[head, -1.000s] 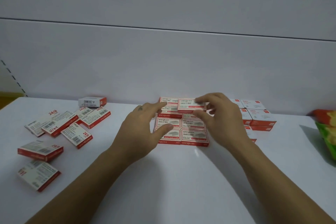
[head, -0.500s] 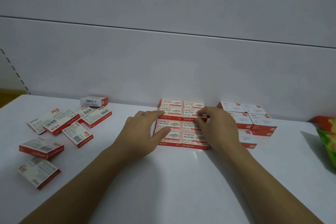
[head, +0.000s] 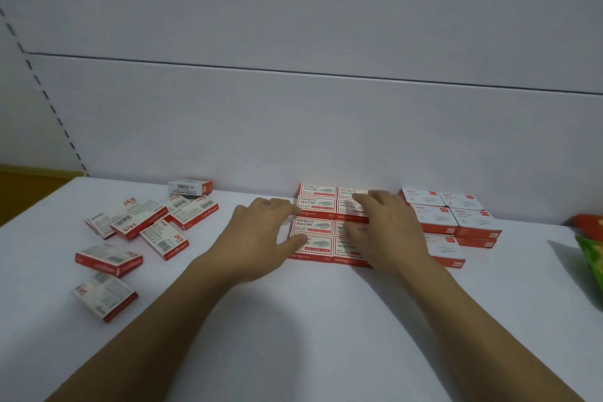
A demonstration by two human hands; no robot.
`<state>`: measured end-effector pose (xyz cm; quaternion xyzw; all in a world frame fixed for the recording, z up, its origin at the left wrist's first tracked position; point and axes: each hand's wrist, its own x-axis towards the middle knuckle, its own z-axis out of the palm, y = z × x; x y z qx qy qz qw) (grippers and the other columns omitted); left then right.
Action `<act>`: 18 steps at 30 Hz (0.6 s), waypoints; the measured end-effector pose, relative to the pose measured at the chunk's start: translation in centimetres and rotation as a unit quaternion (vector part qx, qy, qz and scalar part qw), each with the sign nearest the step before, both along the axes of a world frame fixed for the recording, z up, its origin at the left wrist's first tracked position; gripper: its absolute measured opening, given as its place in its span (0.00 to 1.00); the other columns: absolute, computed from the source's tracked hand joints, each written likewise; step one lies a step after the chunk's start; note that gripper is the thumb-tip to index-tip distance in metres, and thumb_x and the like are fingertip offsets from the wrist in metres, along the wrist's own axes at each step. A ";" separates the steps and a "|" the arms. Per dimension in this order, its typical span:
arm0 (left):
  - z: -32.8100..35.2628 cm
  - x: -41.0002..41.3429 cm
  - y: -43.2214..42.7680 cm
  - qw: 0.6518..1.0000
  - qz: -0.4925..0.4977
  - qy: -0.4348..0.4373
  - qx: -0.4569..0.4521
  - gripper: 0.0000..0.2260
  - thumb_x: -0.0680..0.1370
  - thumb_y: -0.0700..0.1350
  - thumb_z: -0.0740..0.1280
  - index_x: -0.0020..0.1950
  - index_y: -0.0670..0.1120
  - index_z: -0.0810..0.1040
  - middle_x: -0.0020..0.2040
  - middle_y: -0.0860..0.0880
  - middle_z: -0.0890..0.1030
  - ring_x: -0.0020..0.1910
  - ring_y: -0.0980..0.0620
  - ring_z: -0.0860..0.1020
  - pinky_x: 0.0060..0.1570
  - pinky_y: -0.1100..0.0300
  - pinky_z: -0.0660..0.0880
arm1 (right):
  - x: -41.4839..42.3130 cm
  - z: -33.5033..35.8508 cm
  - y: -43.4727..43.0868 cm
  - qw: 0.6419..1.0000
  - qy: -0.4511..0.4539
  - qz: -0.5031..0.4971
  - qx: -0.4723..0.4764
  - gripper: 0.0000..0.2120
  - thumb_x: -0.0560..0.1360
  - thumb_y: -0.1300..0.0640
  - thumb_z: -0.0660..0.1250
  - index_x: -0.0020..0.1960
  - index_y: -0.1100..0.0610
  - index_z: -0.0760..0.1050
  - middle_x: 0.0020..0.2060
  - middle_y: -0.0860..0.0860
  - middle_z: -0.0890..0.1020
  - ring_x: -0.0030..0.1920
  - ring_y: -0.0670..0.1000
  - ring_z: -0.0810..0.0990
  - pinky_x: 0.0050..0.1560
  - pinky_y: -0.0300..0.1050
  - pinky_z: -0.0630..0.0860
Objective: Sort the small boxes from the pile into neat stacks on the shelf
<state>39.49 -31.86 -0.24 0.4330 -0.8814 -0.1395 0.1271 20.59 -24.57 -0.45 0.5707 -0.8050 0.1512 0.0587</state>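
Note:
A neat block of red-and-white staple boxes stands against the back wall at the middle of the white shelf. My left hand rests against the block's left side, fingers on the edge and thumb at the front box. My right hand lies flat on top of the block's right half, fingers spread and pressing down. A loose pile of the same boxes lies scattered at the left. A second tidy group of whiter boxes sits to the right of the block.
A green and orange packet pokes in at the right edge. The shelf's left end drops off near a yellow-brown surface. The white back wall stands directly behind the stacks.
My right hand set the box it carried onto the back right of the block and now presses flat on it. My left hand stayed at the block's left side.

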 end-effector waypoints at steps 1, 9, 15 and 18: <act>0.6 0.4 0.2 1.000 -0.007 -0.002 -0.030 0.25 0.76 0.62 0.61 0.72 0.59 0.63 0.73 0.57 0.65 0.72 0.52 0.61 0.70 0.48 0.57 | 0.6 0.3 0.1 1.000 -0.002 0.020 -0.003 0.25 0.76 0.42 0.61 0.71 0.49 0.66 0.69 0.49 0.70 0.67 0.52 0.67 0.67 0.51 0.64; 2.7 8.4 -0.4 0.992 0.038 -0.032 -0.115 0.24 0.76 0.62 0.61 0.70 0.59 0.65 0.71 0.55 0.69 0.70 0.52 0.64 0.68 0.51 0.61 | 7.2 2.6 -0.6 0.989 -0.025 0.144 -0.015 0.22 0.76 0.44 0.62 0.67 0.50 0.70 0.66 0.49 0.72 0.64 0.52 0.69 0.65 0.47 0.64; 3.0 15.9 1.3 0.983 0.164 -0.048 -0.069 0.27 0.76 0.63 0.60 0.73 0.60 0.59 0.74 0.56 0.63 0.72 0.52 0.61 0.71 0.50 0.57 | 14.9 2.3 -2.6 0.970 -0.029 0.233 0.056 0.24 0.76 0.43 0.62 0.70 0.48 0.67 0.68 0.48 0.70 0.65 0.52 0.70 0.65 0.48 0.66; 2.8 19.1 2.1 0.978 0.200 -0.044 -0.038 0.26 0.77 0.61 0.61 0.74 0.61 0.59 0.75 0.57 0.61 0.74 0.52 0.59 0.72 0.49 0.55 | 18.6 2.0 -3.7 0.961 -0.028 0.266 0.071 0.24 0.76 0.41 0.62 0.69 0.48 0.68 0.67 0.48 0.72 0.63 0.52 0.72 0.63 0.48 0.67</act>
